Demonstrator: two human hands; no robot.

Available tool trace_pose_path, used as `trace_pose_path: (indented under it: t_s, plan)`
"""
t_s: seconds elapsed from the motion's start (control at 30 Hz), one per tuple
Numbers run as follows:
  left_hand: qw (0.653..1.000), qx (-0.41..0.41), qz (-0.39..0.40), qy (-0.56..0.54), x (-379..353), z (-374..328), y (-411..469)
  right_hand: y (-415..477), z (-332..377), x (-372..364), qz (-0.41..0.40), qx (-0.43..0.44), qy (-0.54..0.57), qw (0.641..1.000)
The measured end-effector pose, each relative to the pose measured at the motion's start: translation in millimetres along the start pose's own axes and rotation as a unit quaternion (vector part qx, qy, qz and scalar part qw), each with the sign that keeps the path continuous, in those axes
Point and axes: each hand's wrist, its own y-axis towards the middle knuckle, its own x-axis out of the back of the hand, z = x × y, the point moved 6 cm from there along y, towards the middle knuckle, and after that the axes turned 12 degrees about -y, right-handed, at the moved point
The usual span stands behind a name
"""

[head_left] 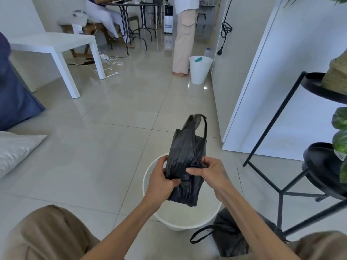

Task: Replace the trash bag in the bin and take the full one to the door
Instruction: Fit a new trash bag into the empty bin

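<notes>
A fresh black trash bag [187, 147], still flat and crumpled with its handles pointing away from me, hangs over a white round bin [180, 220] on the floor. My left hand [161, 182] grips the bag's left side near its lower half. My right hand [208, 171] pinches its right edge. The bin's inside looks bare and white. A full black bag [231, 237] with a loop handle lies on the floor to the right of the bin, partly behind my right forearm.
A black metal plant stand [293, 184] stands close on the right. White cabinet panels [272, 81] rise behind it. A second white bin [200, 69] sits farther back beside a standing person. At the left are a white table [56, 45], a blue beanbag and a pillow.
</notes>
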Motion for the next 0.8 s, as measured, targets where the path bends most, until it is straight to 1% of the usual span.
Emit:
trace_pose_path:
  t_s: [0.07, 0.13, 0.17, 0.23, 0.3, 0.4, 0.47, 0.5, 0.57, 0.63, 0.67, 0.73, 0.8]
  plan:
    - [0.999, 0.028, 0.011, -0.031, 0, 3, 0, 1, 0, 5, -0.011, 0.005, 0.008, 1.000]
    - [0.992, 0.078, 0.000, -0.096, 2, 9, 0, -1, -1, 11, -0.011, 0.011, 0.030, 0.999]
    - [0.984, 0.112, -0.004, -0.136, 3, 12, 0, -2, -1, 13, -0.008, 0.016, 0.035, 0.999]
    - [0.964, 0.176, 0.022, -0.200, 0, 14, 0, -5, -1, 16, 0.002, 0.035, 0.030, 0.999]
    - [0.958, 0.198, 0.021, -0.208, 1, 15, 1, -7, 1, 17, 0.017, 0.051, 0.034, 0.998]
    - [0.975, 0.175, -0.049, -0.129, 7, 18, 5, -11, 5, 21, 0.020, 0.070, 0.066, 0.995]
    - [0.977, 0.176, -0.098, -0.075, 11, 25, 6, -13, 10, 30, 0.008, 0.081, 0.110, 0.991]
    - [0.976, 0.185, -0.106, -0.048, 12, 29, 6, -14, 14, 35, 0.001, 0.087, 0.135, 0.987]
    - [0.969, 0.233, -0.076, 0.030, 9, 40, 3, -14, 20, 46, -0.011, 0.099, 0.175, 0.979]
    - [0.950, 0.284, -0.037, 0.128, 6, 52, -1, -15, 24, 50, -0.014, 0.105, 0.183, 0.977]
    - [0.940, 0.297, -0.020, 0.169, 6, 56, -2, -16, 24, 49, -0.015, 0.105, 0.180, 0.978]
    - [0.926, 0.295, 0.014, 0.235, 4, 60, 1, -17, 23, 47, -0.026, 0.098, 0.168, 0.980]
    - [0.907, 0.268, 0.032, 0.323, 6, 58, 8, -16, 20, 45, -0.052, 0.089, 0.167, 0.980]
